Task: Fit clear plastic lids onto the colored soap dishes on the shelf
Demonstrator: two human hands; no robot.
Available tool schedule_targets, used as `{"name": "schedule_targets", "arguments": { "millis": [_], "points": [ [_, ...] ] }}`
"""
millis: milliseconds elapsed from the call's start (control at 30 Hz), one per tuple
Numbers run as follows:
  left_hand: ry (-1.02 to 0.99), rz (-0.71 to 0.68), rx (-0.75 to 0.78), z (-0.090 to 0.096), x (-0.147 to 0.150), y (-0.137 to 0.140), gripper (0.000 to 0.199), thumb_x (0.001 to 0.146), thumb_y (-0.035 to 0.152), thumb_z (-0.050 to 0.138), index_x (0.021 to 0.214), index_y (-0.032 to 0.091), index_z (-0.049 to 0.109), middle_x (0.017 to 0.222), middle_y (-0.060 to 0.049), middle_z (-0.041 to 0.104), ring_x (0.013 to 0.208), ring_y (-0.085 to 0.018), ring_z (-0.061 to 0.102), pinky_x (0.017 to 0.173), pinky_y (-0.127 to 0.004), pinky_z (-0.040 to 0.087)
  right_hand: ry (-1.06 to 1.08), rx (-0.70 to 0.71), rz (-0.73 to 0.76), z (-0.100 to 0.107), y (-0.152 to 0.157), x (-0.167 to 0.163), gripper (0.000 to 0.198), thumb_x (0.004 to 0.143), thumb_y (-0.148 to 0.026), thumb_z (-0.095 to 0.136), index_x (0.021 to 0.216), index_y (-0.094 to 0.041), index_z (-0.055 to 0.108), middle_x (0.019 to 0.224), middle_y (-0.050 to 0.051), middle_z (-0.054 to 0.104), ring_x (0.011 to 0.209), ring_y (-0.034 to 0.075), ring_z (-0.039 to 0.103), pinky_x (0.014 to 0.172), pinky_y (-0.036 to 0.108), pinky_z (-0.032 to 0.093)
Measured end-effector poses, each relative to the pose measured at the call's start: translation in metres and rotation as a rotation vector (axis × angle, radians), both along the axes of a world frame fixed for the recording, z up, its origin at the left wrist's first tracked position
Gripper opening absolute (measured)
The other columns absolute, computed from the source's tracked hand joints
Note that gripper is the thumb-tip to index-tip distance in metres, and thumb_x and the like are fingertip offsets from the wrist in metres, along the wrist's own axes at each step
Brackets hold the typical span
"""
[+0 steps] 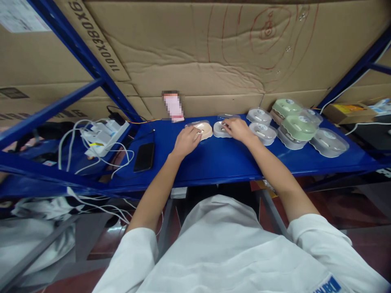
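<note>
Head view, the only one here. Two small rounded cases are being handled side by side on the blue shelf point(214, 162), out toward its far edge. The beige case point(205, 130) is covered on its left part by the left hand point(187, 141), fingers curled loosely over it and pressing down, not pinching as far as can be told. The clear case point(220, 129) sits just right of the beige one, nearly touching, and its right end is met by the right hand point(238, 129), fingertips drawn together on its top; whether something small is pinched can't be told. Each case lies directly under its own hand. More clear cases point(262, 132) and green-lidded ones point(297, 124) are lined up further right, nearer the right hand. A phone point(144, 156) is left lying to the left.
</note>
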State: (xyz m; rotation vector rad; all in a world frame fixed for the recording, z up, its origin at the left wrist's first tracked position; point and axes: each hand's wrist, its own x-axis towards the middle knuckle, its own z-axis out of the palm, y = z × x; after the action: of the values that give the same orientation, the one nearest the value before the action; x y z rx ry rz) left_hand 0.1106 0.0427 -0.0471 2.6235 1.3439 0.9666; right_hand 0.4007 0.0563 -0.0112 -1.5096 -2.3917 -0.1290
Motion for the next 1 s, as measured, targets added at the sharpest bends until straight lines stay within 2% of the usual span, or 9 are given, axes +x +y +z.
{"name": "schedule_targets", "arguments": {
  "millis": [133, 233, 433, 533, 633, 733, 833, 933, 1000],
  "points": [
    [0.058, -0.051, -0.057, -0.006, 0.004, 0.001, 0.030, 0.099, 0.037, 0.059, 0.125, 0.024, 0.069, 0.133, -0.013, 0.069, 0.130, -0.036, 0.061, 0.115, -0.053, 0.043, -0.083, -0.070, -0.025, -0.008, -0.003, -0.007, 0.049, 0.111, -0.035, 0.036, 0.125, -0.010, 0.076, 0.125, 0.024, 0.076, 0.116, 0.040, 0.070, 0.101, 0.052, 0.049],
    [0.068, -0.051, -0.090, -0.011, 0.001, 0.004, 0.037, 0.097, 0.036, 0.062, 0.132, 0.025, 0.065, 0.140, -0.013, 0.067, 0.135, -0.037, 0.057, 0.116, -0.055, 0.041, -0.091, -0.092, -0.004, -0.012, 0.000, -0.003, 0.052, 0.112, -0.038, 0.034, 0.126, -0.012, 0.076, 0.128, 0.023, 0.076, 0.121, 0.039, 0.069, 0.106, 0.053, 0.048],
    [0.046, -0.041, -0.128, -0.011, -0.004, 0.007, 0.032, 0.099, 0.033, 0.058, 0.130, 0.026, 0.062, 0.138, -0.011, 0.070, 0.133, -0.036, 0.061, 0.114, -0.054, 0.040, -0.121, -0.179, 0.100, -0.005, 0.008, 0.013, 0.050, 0.101, -0.048, 0.066, 0.142, -0.020, 0.070, 0.146, 0.017, 0.068, 0.136, 0.037, 0.062, 0.110, 0.049, 0.047],
    [0.022, -0.025, -0.132, -0.010, -0.005, 0.007, 0.029, 0.101, 0.033, 0.055, 0.128, 0.026, 0.062, 0.139, -0.012, 0.069, 0.133, -0.036, 0.061, 0.113, -0.054, 0.040, -0.109, -0.176, 0.122, -0.001, 0.007, 0.013, 0.046, 0.107, -0.050, 0.054, 0.137, -0.021, 0.073, 0.139, 0.014, 0.073, 0.129, 0.035, 0.066, 0.104, 0.044, 0.047],
    [0.005, -0.016, -0.132, -0.009, -0.005, 0.006, 0.029, 0.103, 0.036, 0.052, 0.128, 0.025, 0.062, 0.140, -0.012, 0.069, 0.134, -0.037, 0.060, 0.112, -0.054, 0.040, -0.061, -0.127, 0.107, 0.001, 0.005, 0.009, 0.058, 0.112, -0.055, 0.035, 0.130, -0.019, 0.076, 0.128, 0.014, 0.078, 0.121, 0.034, 0.069, 0.101, 0.044, 0.045],
    [-0.015, -0.017, -0.121, -0.008, -0.004, 0.005, 0.031, 0.106, 0.039, 0.046, 0.128, 0.025, 0.062, 0.138, -0.012, 0.071, 0.133, -0.036, 0.060, 0.113, -0.054, 0.038, -0.002, -0.060, 0.088, 0.002, 0.004, 0.005, 0.061, 0.113, -0.054, 0.028, 0.132, -0.019, 0.074, 0.132, 0.015, 0.076, 0.123, 0.035, 0.066, 0.104, 0.048, 0.041],
    [-0.050, -0.027, -0.108, -0.005, -0.002, 0.003, 0.032, 0.108, 0.042, 0.042, 0.126, 0.025, 0.062, 0.137, -0.011, 0.071, 0.132, -0.035, 0.061, 0.114, -0.053, 0.038, 0.038, 0.056, -0.012, 0.007, 0.002, 0.010, 0.065, 0.113, -0.055, 0.023, 0.134, -0.018, 0.073, 0.136, 0.017, 0.073, 0.127, 0.037, 0.062, 0.107, 0.053, 0.038],
    [-0.102, -0.036, -0.094, -0.002, 0.000, 0.002, 0.034, 0.110, 0.043, 0.037, 0.128, 0.025, 0.059, 0.133, -0.010, 0.072, 0.125, -0.030, 0.065, 0.112, -0.047, 0.041, 0.041, 0.155, -0.265, 0.014, 0.001, 0.027, 0.076, 0.111, -0.060, 0.016, 0.133, -0.012, 0.072, 0.131, 0.025, 0.073, 0.126, 0.042, 0.061, 0.108, 0.059, 0.036],
    [-0.139, -0.031, -0.085, 0.000, 0.001, 0.002, 0.035, 0.111, 0.042, 0.034, 0.131, 0.024, 0.056, 0.131, -0.010, 0.072, 0.120, -0.027, 0.067, 0.108, -0.043, 0.045, 0.031, 0.128, -0.452, 0.017, 0.001, 0.041, 0.081, 0.110, -0.062, 0.014, 0.132, -0.007, 0.070, 0.128, 0.031, 0.072, 0.125, 0.046, 0.062, 0.107, 0.064, 0.037]
  ]
}}
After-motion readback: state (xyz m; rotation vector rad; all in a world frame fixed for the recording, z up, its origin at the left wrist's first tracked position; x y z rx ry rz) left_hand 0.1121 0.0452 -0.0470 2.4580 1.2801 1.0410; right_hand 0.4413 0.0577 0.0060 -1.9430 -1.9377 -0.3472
